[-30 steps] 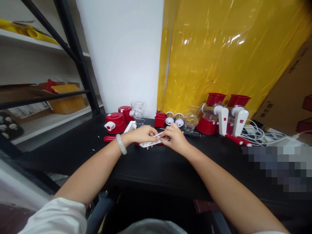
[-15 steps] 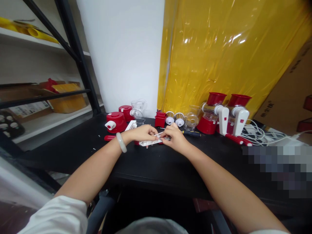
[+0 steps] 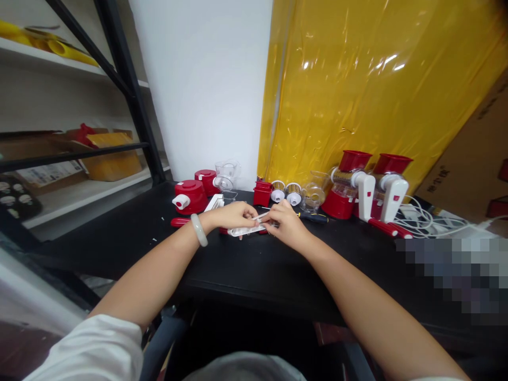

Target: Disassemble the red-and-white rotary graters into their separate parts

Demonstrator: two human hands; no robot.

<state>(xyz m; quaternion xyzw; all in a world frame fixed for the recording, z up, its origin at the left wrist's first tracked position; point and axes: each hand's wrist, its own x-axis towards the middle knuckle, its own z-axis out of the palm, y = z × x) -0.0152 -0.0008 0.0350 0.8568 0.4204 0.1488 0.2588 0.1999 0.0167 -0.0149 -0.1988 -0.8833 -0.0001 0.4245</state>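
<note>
My left hand point(image 3: 237, 216), with a pale bangle at its wrist, pinches a white plastic piece point(image 3: 243, 230) above the black table. My right hand point(image 3: 280, 218) has its fingers closed at the right end of the same piece; its fingertips partly hide the part there. The two hands nearly touch. Behind them are a small red box-shaped part point(image 3: 262, 193) and two grater drums point(image 3: 293, 194). A screwdriver point(image 3: 313, 217) lies just right of my right hand. Under my left wrist, a red handle point(image 3: 180, 222) sticks out to the left.
Red bases point(image 3: 190, 196) and a clear plastic part point(image 3: 227, 175) stand at the back left. Assembled red and white graters point(image 3: 351, 185) are at the right, beside white cables point(image 3: 420, 222). A shelf rack point(image 3: 130, 90) rises on the left; yellow film point(image 3: 357, 79) hangs behind.
The view has shifted slightly. Both hands remain close together on the white piece, with only a slight change in the fingers and the piece.
</note>
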